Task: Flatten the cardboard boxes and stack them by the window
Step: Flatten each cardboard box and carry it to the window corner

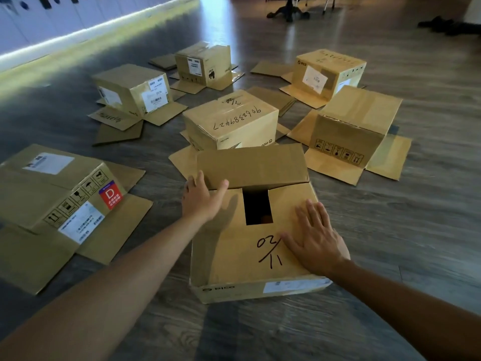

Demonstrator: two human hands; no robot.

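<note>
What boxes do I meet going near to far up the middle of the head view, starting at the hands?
Box marked 02/11 → box with the handwritten number → upright labelled box near the far wall.

Both arms stretched forward; left hand [201,198] reaching out, thumb spread wide; right hand [316,237] flat, palm down, fingers splayed.
</note>
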